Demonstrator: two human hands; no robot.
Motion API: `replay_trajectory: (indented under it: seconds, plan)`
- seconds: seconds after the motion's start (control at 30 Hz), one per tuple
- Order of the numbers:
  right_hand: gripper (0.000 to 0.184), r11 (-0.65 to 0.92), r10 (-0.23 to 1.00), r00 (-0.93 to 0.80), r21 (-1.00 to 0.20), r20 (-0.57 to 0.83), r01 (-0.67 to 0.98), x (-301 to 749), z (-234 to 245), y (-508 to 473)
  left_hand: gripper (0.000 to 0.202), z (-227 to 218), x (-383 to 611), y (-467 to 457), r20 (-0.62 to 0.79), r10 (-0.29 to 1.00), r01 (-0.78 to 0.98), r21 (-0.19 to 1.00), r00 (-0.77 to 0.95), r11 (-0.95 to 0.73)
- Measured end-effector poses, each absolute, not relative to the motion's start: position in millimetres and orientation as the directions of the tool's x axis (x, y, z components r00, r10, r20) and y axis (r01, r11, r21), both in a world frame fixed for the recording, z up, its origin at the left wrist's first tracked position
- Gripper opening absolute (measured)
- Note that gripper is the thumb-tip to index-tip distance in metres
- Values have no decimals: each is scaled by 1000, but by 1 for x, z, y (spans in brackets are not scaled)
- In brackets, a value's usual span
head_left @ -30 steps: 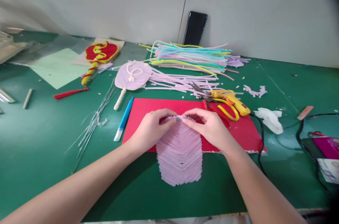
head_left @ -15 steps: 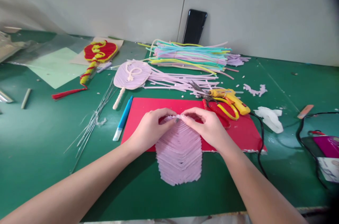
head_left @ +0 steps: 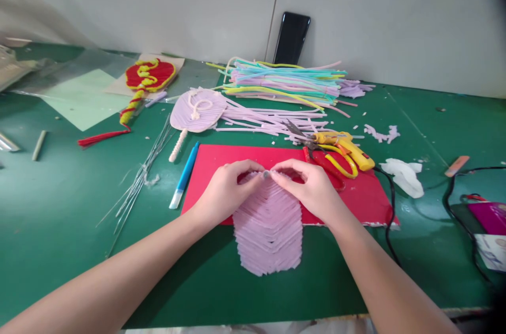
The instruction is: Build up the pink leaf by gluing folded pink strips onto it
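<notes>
A lilac panel of pipe cleaner pieces laid in a V pattern hangs over the near edge of a red board. My left hand pinches the panel's far end with thumb and fingertips. From the other side my right hand pinches the same end, its fingertips almost meeting the left ones. What lies right between the fingertips is mostly hidden. Beyond my right hand, black-bladed pliers or cutters with red handles, yellow-handled scissors and a yellow glue gun rest on or by the board.
Behind the board lie loose lilac pipe cleaners, a multicoloured bundle and a lilac fan. At left are a blue pen, thin wires and a red-yellow fan. A phone leans on the wall; a black cable runs at right.
Both hands keep their pinch at the panel's far end, with only a slight shift of the fingertips. The panel and the tools stay where they were.
</notes>
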State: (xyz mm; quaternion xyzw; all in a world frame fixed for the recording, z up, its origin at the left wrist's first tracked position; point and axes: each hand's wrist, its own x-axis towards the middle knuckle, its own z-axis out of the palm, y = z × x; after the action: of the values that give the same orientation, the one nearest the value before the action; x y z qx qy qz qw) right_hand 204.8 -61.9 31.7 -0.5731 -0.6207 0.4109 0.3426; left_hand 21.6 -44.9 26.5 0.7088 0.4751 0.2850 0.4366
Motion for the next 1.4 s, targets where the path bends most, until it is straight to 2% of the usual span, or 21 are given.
replay_trajectory:
  seconds: [1.4]
  plan:
    - [17,12,989,-135,-899,-53,438,206,34,-62,18,26,21,-45,2,923,458,868,386,-193]
